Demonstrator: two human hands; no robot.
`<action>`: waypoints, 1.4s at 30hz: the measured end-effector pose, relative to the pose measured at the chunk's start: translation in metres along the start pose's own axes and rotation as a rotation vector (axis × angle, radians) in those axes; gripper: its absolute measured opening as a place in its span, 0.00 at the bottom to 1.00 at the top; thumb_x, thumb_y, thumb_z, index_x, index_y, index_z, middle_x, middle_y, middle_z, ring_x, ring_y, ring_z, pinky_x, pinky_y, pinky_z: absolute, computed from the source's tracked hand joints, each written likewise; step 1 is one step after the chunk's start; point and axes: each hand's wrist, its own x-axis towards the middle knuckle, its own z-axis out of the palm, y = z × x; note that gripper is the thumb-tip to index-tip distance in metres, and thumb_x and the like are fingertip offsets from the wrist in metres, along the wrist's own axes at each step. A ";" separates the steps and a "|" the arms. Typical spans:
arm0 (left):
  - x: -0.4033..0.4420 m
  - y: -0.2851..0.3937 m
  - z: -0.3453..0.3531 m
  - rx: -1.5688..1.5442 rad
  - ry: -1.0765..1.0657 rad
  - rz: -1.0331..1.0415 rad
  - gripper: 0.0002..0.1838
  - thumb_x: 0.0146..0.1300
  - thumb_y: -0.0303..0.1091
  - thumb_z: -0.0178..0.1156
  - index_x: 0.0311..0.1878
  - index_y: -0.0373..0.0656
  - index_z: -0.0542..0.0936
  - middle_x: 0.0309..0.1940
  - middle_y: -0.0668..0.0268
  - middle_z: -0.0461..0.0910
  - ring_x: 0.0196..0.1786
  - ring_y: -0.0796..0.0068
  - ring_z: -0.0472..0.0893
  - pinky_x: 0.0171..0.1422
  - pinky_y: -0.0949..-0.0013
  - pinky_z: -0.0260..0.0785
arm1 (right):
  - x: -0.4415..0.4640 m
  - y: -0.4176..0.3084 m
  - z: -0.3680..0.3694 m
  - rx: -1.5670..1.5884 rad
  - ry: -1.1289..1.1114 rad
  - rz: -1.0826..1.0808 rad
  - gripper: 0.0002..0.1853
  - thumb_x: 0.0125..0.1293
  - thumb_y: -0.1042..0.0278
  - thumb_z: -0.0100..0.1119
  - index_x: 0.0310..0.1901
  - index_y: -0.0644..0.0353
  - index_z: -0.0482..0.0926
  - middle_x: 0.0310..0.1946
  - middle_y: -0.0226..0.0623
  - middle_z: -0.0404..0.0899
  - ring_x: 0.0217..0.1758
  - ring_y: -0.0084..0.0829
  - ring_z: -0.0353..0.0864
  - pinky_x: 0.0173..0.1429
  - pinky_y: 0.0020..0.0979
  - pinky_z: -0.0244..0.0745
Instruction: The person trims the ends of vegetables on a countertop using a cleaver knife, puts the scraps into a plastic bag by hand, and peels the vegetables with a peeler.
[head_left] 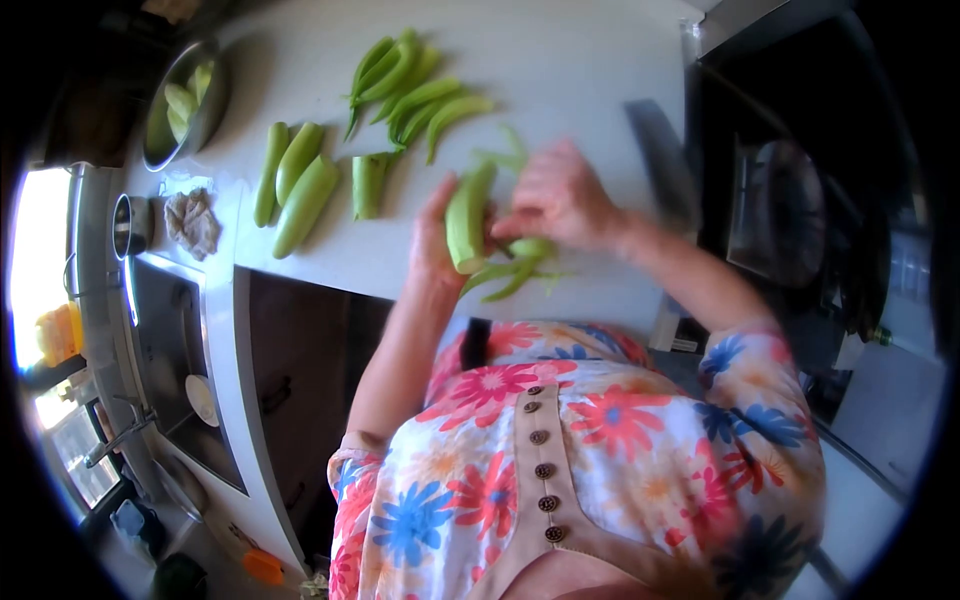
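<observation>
My left hand (435, 238) grips a pale green gourd piece (466, 222), held tilted above the counter, its cut end toward me. Close beside the gourd, my right hand (563, 200) is closed and smeared by motion; a small dark thing shows at its fingers, but I cannot make out what it is. Thin green peelings (515, 275) lie beneath the hands, and a strip of peel (508, 150) is just beyond them. To the left on the counter stands a short cut gourd piece (368, 187), near several longer peeled pieces (305, 205).
Long green peppers (400, 85) lie at the back of the counter (560, 60). A metal bowl (213, 115) with pale green pieces, a crumpled cloth (192, 222) and a steel cup (132, 226) are at left. A wide dark blade (660, 160) lies near the right edge.
</observation>
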 end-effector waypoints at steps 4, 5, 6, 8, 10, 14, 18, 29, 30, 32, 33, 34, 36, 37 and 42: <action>0.010 -0.002 -0.006 -0.079 -0.080 0.028 0.21 0.68 0.44 0.44 0.52 0.36 0.72 0.44 0.53 0.78 0.46 0.59 0.80 0.53 0.57 0.73 | 0.008 -0.016 -0.003 0.053 -0.021 -0.058 0.22 0.48 0.42 0.64 0.14 0.50 0.70 0.14 0.23 0.67 0.25 0.26 0.70 0.39 0.32 0.59; 0.009 -0.002 -0.003 -0.058 -0.064 0.046 0.21 0.68 0.43 0.44 0.52 0.36 0.72 0.44 0.53 0.78 0.46 0.59 0.80 0.52 0.57 0.73 | 0.010 -0.017 -0.003 0.063 -0.032 -0.063 0.22 0.49 0.42 0.64 0.14 0.50 0.70 0.14 0.24 0.67 0.25 0.26 0.70 0.39 0.32 0.59; 0.009 -0.004 -0.001 -0.037 -0.049 0.062 0.20 0.68 0.42 0.44 0.52 0.36 0.72 0.44 0.53 0.78 0.46 0.59 0.80 0.52 0.57 0.73 | 0.010 -0.018 -0.003 0.072 -0.042 -0.067 0.22 0.49 0.42 0.64 0.14 0.50 0.70 0.14 0.24 0.67 0.25 0.27 0.70 0.39 0.32 0.59; 0.010 -0.005 -0.003 -0.014 -0.051 0.072 0.19 0.68 0.41 0.44 0.52 0.36 0.71 0.44 0.53 0.78 0.45 0.59 0.80 0.52 0.58 0.74 | 0.012 -0.016 -0.003 0.108 -0.092 -0.074 0.23 0.49 0.42 0.63 0.14 0.51 0.70 0.15 0.24 0.68 0.25 0.27 0.70 0.39 0.32 0.59; 0.010 -0.008 -0.008 -0.008 -0.081 0.060 0.19 0.68 0.41 0.44 0.51 0.36 0.72 0.43 0.54 0.78 0.44 0.59 0.80 0.51 0.58 0.74 | 0.013 -0.013 -0.002 0.157 -0.129 -0.081 0.23 0.50 0.42 0.63 0.14 0.51 0.70 0.15 0.25 0.69 0.26 0.28 0.71 0.39 0.33 0.59; 0.001 -0.018 0.004 0.001 0.116 0.080 0.15 0.65 0.39 0.51 0.42 0.34 0.75 0.29 0.60 0.77 0.29 0.69 0.78 0.31 0.67 0.73 | 0.012 -0.001 0.006 0.219 -0.168 -0.028 0.23 0.51 0.42 0.62 0.14 0.51 0.71 0.15 0.24 0.70 0.27 0.28 0.72 0.39 0.33 0.59; -0.015 -0.018 0.008 0.160 0.177 0.058 0.16 0.64 0.42 0.50 0.39 0.36 0.76 0.23 0.60 0.76 0.19 0.68 0.75 0.20 0.68 0.67 | 0.009 0.018 0.009 0.121 -0.156 0.017 0.22 0.52 0.42 0.62 0.14 0.51 0.72 0.15 0.23 0.71 0.27 0.27 0.72 0.39 0.33 0.59; -0.028 -0.008 0.007 0.284 0.108 0.054 0.21 0.64 0.51 0.49 0.42 0.41 0.76 0.25 0.58 0.77 0.17 0.67 0.74 0.19 0.69 0.65 | -0.007 0.072 -0.002 -0.273 -0.034 0.319 0.26 0.52 0.36 0.59 0.13 0.50 0.73 0.15 0.25 0.73 0.26 0.30 0.74 0.36 0.35 0.56; -0.023 -0.004 0.004 0.265 0.089 0.032 0.21 0.65 0.52 0.49 0.42 0.42 0.76 0.25 0.59 0.77 0.18 0.67 0.74 0.19 0.70 0.65 | -0.005 0.068 -0.007 -0.278 -0.018 0.335 0.26 0.52 0.36 0.59 0.13 0.51 0.72 0.15 0.24 0.73 0.26 0.30 0.74 0.36 0.35 0.56; -0.017 0.000 -0.001 0.183 0.083 0.008 0.23 0.65 0.57 0.49 0.44 0.44 0.76 0.28 0.59 0.77 0.20 0.68 0.75 0.21 0.72 0.68 | -0.006 0.061 -0.010 -0.282 -0.059 0.328 0.25 0.50 0.35 0.60 0.16 0.50 0.75 0.18 0.24 0.73 0.30 0.28 0.73 0.39 0.35 0.55; -0.015 0.000 -0.001 0.129 0.095 0.008 0.24 0.65 0.57 0.49 0.44 0.44 0.76 0.29 0.59 0.77 0.20 0.68 0.75 0.21 0.72 0.69 | -0.006 0.055 -0.012 -0.297 -0.067 0.302 0.24 0.50 0.35 0.60 0.17 0.50 0.76 0.19 0.24 0.73 0.31 0.28 0.73 0.40 0.35 0.55; -0.012 0.002 -0.002 0.076 0.105 0.009 0.24 0.65 0.57 0.49 0.45 0.45 0.75 0.30 0.59 0.77 0.21 0.68 0.75 0.21 0.73 0.69 | -0.007 0.050 -0.013 -0.313 -0.075 0.275 0.24 0.49 0.34 0.61 0.19 0.50 0.77 0.20 0.24 0.73 0.32 0.28 0.72 0.41 0.34 0.55; -0.006 0.006 -0.006 0.106 0.057 0.025 0.23 0.65 0.56 0.50 0.45 0.43 0.74 0.31 0.59 0.77 0.24 0.69 0.76 0.23 0.73 0.70 | -0.007 0.043 -0.012 -0.347 -0.019 0.166 0.24 0.48 0.34 0.61 0.22 0.50 0.79 0.22 0.24 0.73 0.33 0.28 0.71 0.43 0.34 0.55; -0.004 0.007 -0.004 0.114 0.062 0.038 0.24 0.65 0.55 0.50 0.45 0.42 0.74 0.31 0.59 0.77 0.24 0.69 0.76 0.23 0.74 0.70 | -0.008 0.040 -0.012 -0.364 0.009 0.114 0.24 0.47 0.34 0.61 0.23 0.50 0.80 0.23 0.24 0.73 0.34 0.27 0.71 0.44 0.34 0.55; 0.004 0.007 -0.006 0.080 0.000 0.066 0.22 0.67 0.51 0.50 0.46 0.38 0.73 0.33 0.58 0.77 0.27 0.69 0.77 0.28 0.72 0.72 | 0.000 0.018 -0.012 -0.207 0.022 0.090 0.23 0.47 0.35 0.63 0.23 0.49 0.80 0.22 0.23 0.73 0.33 0.27 0.71 0.44 0.33 0.56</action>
